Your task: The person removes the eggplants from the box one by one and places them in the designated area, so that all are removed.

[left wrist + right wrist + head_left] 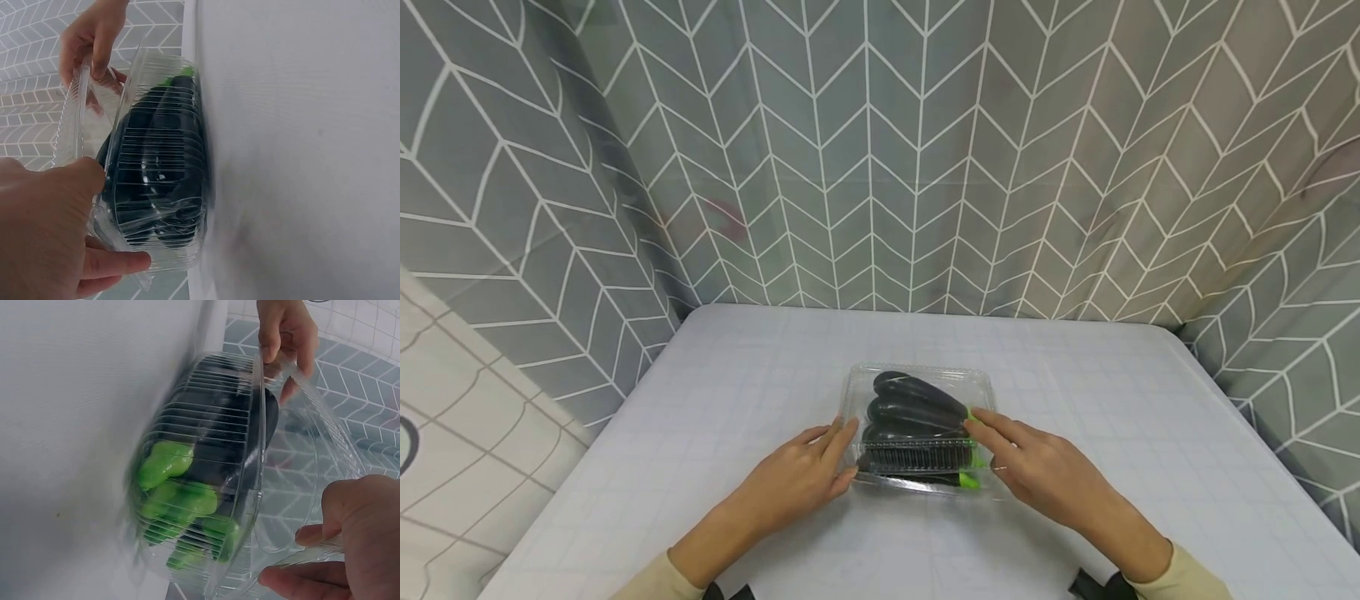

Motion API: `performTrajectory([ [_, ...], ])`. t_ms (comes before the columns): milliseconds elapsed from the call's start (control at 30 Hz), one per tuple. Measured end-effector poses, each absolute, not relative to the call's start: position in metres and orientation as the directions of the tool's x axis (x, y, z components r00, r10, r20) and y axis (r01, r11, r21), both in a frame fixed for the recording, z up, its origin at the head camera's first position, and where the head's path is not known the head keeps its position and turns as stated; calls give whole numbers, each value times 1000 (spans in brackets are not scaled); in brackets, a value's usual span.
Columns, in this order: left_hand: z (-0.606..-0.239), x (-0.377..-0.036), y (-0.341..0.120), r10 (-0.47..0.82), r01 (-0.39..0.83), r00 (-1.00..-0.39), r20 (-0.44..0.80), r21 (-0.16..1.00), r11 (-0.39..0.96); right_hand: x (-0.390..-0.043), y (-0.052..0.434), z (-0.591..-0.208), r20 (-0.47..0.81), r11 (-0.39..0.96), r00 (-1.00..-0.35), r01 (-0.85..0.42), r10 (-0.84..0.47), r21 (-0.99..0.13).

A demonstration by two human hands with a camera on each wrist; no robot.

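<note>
A clear plastic clamshell container (861, 379) sits on the table with several dark eggplants (917, 408) inside. Their green stem ends (165, 464) point toward the right hand. The lid (337, 434) stands partly raised at an angle above the ribbed base (165, 259). At the left side, my left hand (797, 475) holds the lid's edge, fingers close to the base rim. My right hand (1048, 467) pinches the lid's edge on the opposite side, thumb and fingers on either face of the plastic in the right wrist view.
A white cloth-covered table (760, 350) lies under the container. Grey curtains (887, 167) with a white chevron pattern hang behind it and at both sides. White tiled floor (475, 450) shows at the lower left.
</note>
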State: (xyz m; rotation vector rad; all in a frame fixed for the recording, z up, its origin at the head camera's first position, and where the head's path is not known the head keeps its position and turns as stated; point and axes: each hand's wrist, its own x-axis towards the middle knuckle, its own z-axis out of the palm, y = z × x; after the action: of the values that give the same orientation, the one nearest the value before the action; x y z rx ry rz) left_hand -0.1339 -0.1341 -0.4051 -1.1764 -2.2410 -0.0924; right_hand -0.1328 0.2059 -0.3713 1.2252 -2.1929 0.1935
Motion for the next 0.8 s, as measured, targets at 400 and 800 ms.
performTrajectory([
  [400,-388,-142,-140,483,718,-509,712,43,695,-143,207,-362,724,617,-395,-785,-565,53],
  [800,-376,-181,-137,334,673,-707,624,447,589,-168,214,-360,778,579,-581,-728,-237,-367],
])
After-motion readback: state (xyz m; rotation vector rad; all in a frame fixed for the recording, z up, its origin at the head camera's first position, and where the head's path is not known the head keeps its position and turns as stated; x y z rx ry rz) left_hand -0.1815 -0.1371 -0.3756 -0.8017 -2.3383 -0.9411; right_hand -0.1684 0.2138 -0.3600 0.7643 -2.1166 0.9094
